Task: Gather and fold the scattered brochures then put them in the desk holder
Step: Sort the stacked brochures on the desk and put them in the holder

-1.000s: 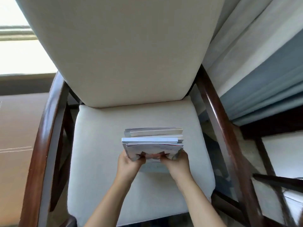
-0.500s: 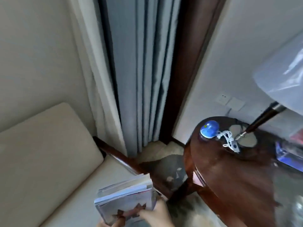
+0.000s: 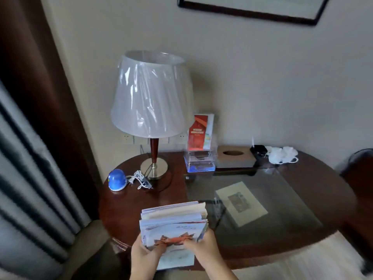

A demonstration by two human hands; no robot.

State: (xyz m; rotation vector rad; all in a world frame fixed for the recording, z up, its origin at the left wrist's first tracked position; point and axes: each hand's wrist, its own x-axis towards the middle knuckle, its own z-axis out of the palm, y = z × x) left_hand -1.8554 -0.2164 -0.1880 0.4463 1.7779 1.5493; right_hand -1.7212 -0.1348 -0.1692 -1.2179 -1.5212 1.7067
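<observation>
Gripping the stack of brochures (image 3: 173,223) by its near edge, your left hand (image 3: 144,254) and right hand (image 3: 203,246) pinch it over the front of the dark wooden desk (image 3: 141,201). Well apart at the back, just beside the lamp (image 3: 151,98), the clear desk holder (image 3: 199,160) carries a red leaflet (image 3: 198,134) upright. Its lower tier seems to hold more, though blur hides detail.

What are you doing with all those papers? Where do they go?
A person grips a stack of brochures by its near edge, with the left hand and the right hand, at the front of the wooden desk. The clear desk holder stands at the back beside the lamp, with a red brochure upright in it. The stack is not in the holder yet.
</observation>
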